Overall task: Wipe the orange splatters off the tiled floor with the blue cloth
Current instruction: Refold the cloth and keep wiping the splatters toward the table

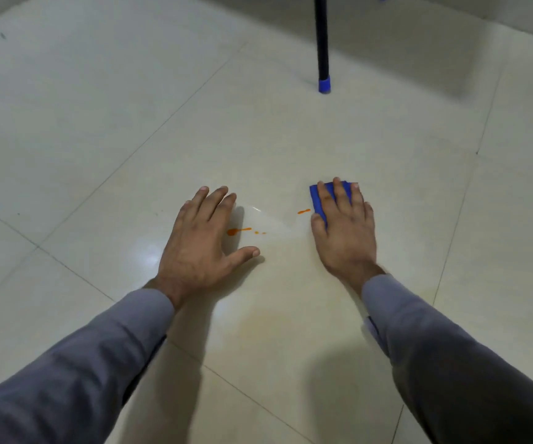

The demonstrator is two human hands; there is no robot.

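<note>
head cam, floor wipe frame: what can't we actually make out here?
- Folded blue cloth: mostly hidden under the flat right hand; its extent is unclear.
- Large orange splatter: its left end meets the left hand; any more beneath is hidden.
- Black pole with blue foot cap: cut off by the top edge.

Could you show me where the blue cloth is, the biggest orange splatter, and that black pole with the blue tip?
blue cloth (pixel 315 200): head view, its bare left edge beside the fingers.
biggest orange splatter (pixel 233 232): head view, its round blob.
black pole (pixel 321 43): head view, mid shaft above the blue tip.
</note>
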